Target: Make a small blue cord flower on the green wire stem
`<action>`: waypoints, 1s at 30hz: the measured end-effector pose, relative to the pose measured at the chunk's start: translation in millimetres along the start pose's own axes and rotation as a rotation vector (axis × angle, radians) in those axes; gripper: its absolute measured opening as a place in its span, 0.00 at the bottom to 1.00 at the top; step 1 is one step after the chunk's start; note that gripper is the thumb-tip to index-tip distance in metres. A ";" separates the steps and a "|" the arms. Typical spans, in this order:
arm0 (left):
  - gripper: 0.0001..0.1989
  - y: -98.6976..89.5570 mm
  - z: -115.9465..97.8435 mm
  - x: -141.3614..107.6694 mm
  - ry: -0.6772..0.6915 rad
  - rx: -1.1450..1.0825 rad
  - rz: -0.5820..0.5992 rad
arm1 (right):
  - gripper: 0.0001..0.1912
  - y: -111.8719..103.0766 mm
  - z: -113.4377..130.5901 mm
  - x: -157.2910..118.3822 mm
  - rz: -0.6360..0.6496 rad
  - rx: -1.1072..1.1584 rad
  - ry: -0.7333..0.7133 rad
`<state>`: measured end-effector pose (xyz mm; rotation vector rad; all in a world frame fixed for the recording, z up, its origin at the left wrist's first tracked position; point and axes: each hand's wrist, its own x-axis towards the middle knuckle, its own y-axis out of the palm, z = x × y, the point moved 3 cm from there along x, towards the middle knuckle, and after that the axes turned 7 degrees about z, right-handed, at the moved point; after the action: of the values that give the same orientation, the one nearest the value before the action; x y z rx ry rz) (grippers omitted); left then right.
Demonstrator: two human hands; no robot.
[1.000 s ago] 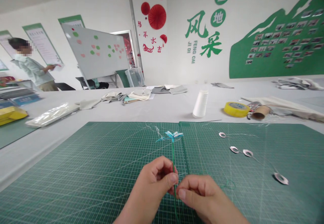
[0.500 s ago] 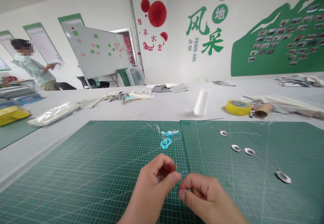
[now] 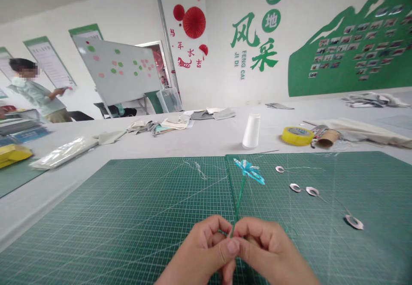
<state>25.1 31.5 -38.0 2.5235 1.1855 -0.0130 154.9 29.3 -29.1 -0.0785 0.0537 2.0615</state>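
A blue craft flower [image 3: 249, 171] with a thin green stem stands upright above the cutting mat, tilted a little to the right. My left hand [image 3: 209, 248] pinches the lower end of the stem between thumb and fingers. Pressed close beside it, my right hand [image 3: 265, 246] is closed on the same part of the stem, the thumbs almost touching. The stem's very end is hidden by my fingers. Below my hands lies the green gridded cutting mat [image 3: 135, 207].
Pale ring-shaped pieces on thin wire [image 3: 312, 191] lie on the right mat. Behind stand a white thread cone [image 3: 251, 131], yellow tape [image 3: 297, 136] and a cardboard tube [image 3: 328, 138]. Fabric scraps [image 3: 175, 122] lie along the table. A person [image 3: 38, 89] stands far left.
The flower has turned and risen from low over the mat, now further right with its stem more upright. My hands have come together at the stem's lower end. The view has shifted slightly.
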 end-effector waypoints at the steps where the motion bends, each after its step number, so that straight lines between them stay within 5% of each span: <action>1: 0.20 -0.2 0.2 -0.5 -0.005 -0.030 0.017 | 0.17 -0.8 0.4 -1.1 -0.025 0.018 0.005; 7: 0.14 5.8 -12.7 -16.1 -0.204 -0.246 0.144 | 0.15 -8.0 1.6 -6.1 -0.161 0.262 0.041; 12: 0.20 7.2 -26.1 -17.3 0.007 -0.321 0.145 | 0.16 -4.3 3.2 -6.1 -0.033 0.284 0.018; 20: 0.18 -1.6 -4.3 -12.8 -0.163 -0.293 0.024 | 0.17 -5.1 -3.7 -1.8 -0.073 0.100 -0.023; 30: 0.17 -6.3 -10.9 -11.0 0.004 -0.124 -0.135 | 0.13 -5.7 7.8 -4.1 -0.155 -0.444 -0.252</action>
<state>11.8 30.5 -28.1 2.3343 1.3138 0.0313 161.6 28.9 -21.0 -0.0925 -0.5499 1.8804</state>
